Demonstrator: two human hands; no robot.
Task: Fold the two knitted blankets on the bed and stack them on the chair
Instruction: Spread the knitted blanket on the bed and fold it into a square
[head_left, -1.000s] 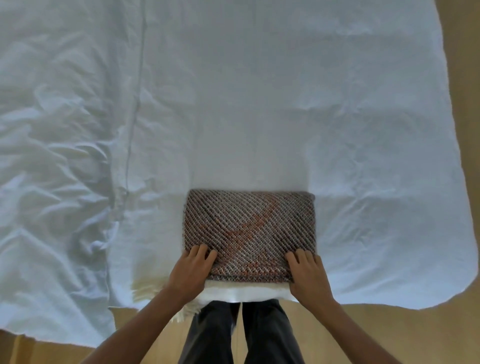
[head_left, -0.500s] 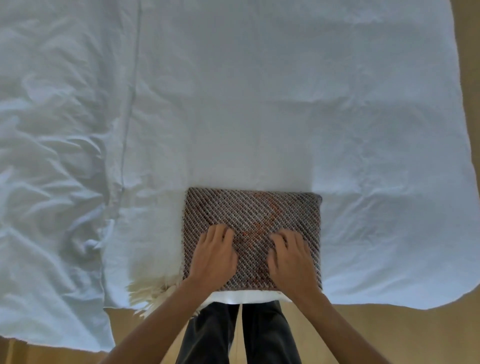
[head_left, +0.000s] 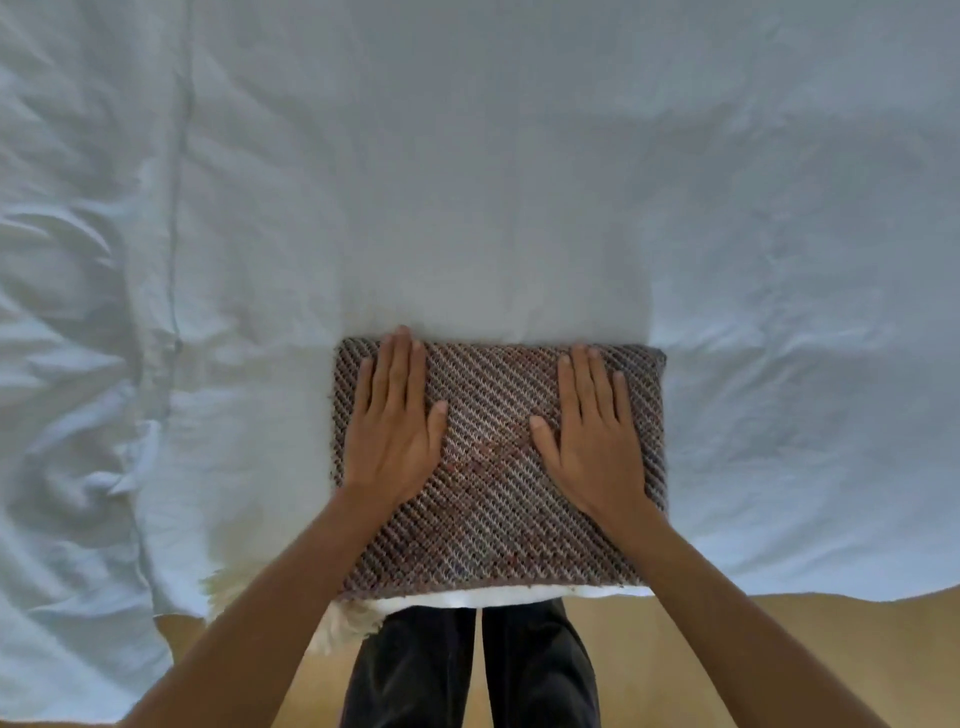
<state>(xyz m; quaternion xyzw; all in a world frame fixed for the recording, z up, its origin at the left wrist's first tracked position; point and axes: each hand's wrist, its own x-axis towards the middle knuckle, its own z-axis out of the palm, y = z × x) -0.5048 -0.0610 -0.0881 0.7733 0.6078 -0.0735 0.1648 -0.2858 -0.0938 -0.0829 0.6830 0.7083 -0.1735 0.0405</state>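
The folded brown knitted blanket (head_left: 493, 525) lies at the near edge of the bed (head_left: 753, 218), a neat rectangle with its diagonal ribs showing. It sits on a white blanket (head_left: 467, 598) whose thin strip shows under its near edge, and a tuft of white fringe (head_left: 348, 626) hangs over the bedside to the left. Both hands lie flat on the brown blanket with straight fingers, released, pressing and grasping nothing. The left hand (head_left: 395, 431) rests on the left half with its fingertips at the far edge; the right hand (head_left: 592, 436) rests on the right half, its fingertips just short of that edge. A second ago the hands sat at the near corners. Half a second ago they lay close together on the near middle. Now they have slid away from the person and spread apart. The blanket itself has kept its place. The person's dark trouser legs (head_left: 524, 675) stand on the tan floor (head_left: 753, 654) just before the bed.
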